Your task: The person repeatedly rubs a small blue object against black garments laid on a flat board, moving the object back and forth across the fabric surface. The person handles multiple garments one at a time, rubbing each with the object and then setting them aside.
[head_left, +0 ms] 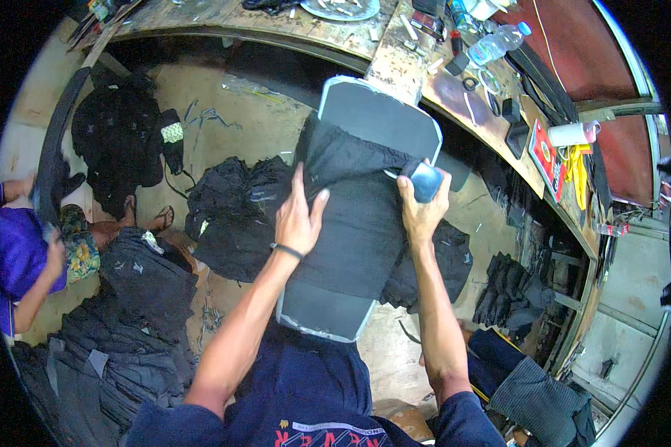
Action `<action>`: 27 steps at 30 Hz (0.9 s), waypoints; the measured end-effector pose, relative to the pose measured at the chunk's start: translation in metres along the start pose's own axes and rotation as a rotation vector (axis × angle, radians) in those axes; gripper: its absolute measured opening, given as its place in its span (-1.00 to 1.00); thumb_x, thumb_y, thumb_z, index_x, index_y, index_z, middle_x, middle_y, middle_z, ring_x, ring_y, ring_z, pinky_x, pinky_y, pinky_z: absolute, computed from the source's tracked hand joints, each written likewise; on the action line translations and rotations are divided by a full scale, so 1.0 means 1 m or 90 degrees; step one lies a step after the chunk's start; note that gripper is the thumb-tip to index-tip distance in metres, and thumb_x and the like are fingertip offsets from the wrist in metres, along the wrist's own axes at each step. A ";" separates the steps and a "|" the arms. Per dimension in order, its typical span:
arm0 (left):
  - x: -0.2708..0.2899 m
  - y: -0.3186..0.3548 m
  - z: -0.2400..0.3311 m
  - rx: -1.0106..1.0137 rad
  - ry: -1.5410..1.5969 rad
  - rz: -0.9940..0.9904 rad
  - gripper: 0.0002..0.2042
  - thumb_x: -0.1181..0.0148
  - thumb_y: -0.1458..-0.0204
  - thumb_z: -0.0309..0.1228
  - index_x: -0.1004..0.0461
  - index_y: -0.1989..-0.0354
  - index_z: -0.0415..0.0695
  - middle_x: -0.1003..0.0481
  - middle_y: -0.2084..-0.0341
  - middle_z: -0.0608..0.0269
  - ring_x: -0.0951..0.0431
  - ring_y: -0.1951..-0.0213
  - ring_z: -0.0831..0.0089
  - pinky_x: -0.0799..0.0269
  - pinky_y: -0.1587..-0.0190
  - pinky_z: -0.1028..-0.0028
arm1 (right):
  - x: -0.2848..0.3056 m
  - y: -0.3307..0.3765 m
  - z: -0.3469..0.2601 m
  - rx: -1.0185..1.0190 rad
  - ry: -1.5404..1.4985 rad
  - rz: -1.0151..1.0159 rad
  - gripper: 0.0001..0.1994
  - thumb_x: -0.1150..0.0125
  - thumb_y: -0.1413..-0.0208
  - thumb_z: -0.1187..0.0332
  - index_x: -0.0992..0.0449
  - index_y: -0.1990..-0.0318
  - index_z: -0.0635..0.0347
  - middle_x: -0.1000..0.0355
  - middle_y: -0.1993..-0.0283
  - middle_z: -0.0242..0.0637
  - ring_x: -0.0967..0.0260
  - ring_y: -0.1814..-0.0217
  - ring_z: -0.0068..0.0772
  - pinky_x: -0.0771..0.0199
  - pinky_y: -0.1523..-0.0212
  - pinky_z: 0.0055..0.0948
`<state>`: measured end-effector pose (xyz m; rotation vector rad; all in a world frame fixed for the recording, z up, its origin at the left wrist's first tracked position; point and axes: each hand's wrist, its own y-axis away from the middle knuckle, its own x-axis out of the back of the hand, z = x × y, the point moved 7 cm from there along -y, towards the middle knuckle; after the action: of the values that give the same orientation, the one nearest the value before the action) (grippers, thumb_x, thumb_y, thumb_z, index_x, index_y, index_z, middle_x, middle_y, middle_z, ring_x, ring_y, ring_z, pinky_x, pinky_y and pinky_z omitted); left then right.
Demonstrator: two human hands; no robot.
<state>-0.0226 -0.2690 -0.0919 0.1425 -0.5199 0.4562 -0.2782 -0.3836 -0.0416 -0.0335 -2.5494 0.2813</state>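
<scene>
A long dark board (pixel 380 112) with pale edges reaches from the worktable toward my lap. Black cloth (pixel 358 201), apparently part of a garment, is drawn around its middle and leaves both ends bare. My left hand (pixel 300 216) rests on the cloth's left side, fingers stretched and thumb apart. Over at the upper right of the cloth, my right hand (pixel 423 212) grips a small shiny blue rounded object (pixel 426 182); its kind is unclear. A thin pale tip shows by my right thumb. More black fabric (pixel 231 216) hangs or lies to the left of the board.
The worktable (pixel 470 104) curves along the far side, carrying a plastic bottle (pixel 499 43), a metal plate (pixel 341 7) and small tools. At left sits another person in a purple shirt (pixel 26 257), handling dark cloth. Piles of black garments (pixel 119 350) cover parts of the floor.
</scene>
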 end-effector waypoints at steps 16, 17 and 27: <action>0.098 0.109 -0.006 -0.025 -0.109 -0.068 -0.35 -0.17 -0.36 -0.18 -0.22 -0.50 -0.34 -0.28 -0.44 -0.35 -0.33 -0.45 -0.24 -0.27 -0.47 -0.03 | -0.103 0.101 -0.140 0.066 -0.224 -0.151 -0.17 -0.82 0.17 0.06 -0.48 -0.22 0.20 -0.54 -0.29 -0.01 -0.40 -0.49 0.16 -0.08 -0.60 0.28; 0.081 0.101 0.021 -0.071 -0.123 -0.074 -0.17 -0.23 -0.32 -0.08 -0.07 -0.59 -0.36 -0.17 -0.52 -0.41 -0.24 -0.50 -0.30 -0.22 -0.50 -0.09 | -0.069 0.106 -0.136 0.106 -0.153 -0.103 -0.15 -0.81 0.14 0.08 -0.43 -0.25 0.20 -0.51 -0.31 0.02 -0.35 -0.52 0.18 -0.17 -0.58 0.21; -0.017 -0.093 0.020 0.051 -0.155 -0.051 0.67 -0.50 0.39 0.57 0.39 -0.68 -0.31 -0.02 -0.60 -0.42 -0.13 -0.59 -0.24 0.09 -0.55 -0.39 | -0.048 -0.010 0.035 0.016 0.067 0.173 -0.13 -0.72 -0.06 0.16 -0.29 -0.38 0.36 -0.44 -0.22 0.10 -0.39 -0.33 0.10 -0.37 -0.40 -0.07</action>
<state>-0.0019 -0.3631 -0.0851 0.2974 -0.7317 0.3838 -0.2564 -0.4047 -0.0943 -0.3779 -2.4348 0.4044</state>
